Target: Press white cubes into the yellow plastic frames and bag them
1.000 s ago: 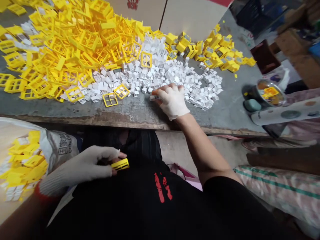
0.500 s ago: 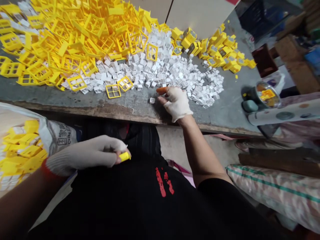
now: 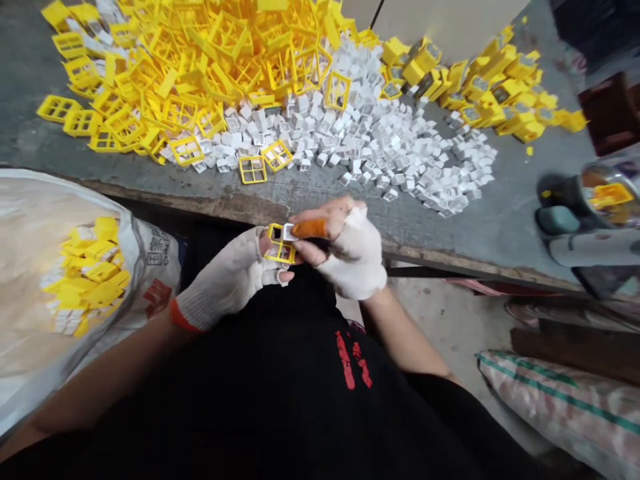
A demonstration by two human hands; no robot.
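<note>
My left hand (image 3: 227,280), in a white knit glove, grips a small yellow grid frame (image 3: 279,245) in front of my lap. My right hand (image 3: 345,250), also gloved with an orange fingertip cover, pinches a small white cube piece (image 3: 289,232) against the frame's top corner. Both hands meet just below the table's front edge (image 3: 240,208). On the grey table lie a heap of white cube pieces (image 3: 380,150) and, behind it, a large heap of yellow grid frames (image 3: 200,67).
A white sack (image 3: 150,267) at my left holds assembled yellow and white pieces (image 3: 87,273). Assembled yellow blocks (image 3: 480,80) are piled at the table's back right. A tin with yellow parts (image 3: 605,193) and a roll (image 3: 595,247) sit at the right edge. A striped bag (image 3: 560,400) lies on the floor.
My right hand left the white pile with a cube and came down to my lap. My left hand rose with the yellow frame to meet it. The view tilted downward.
</note>
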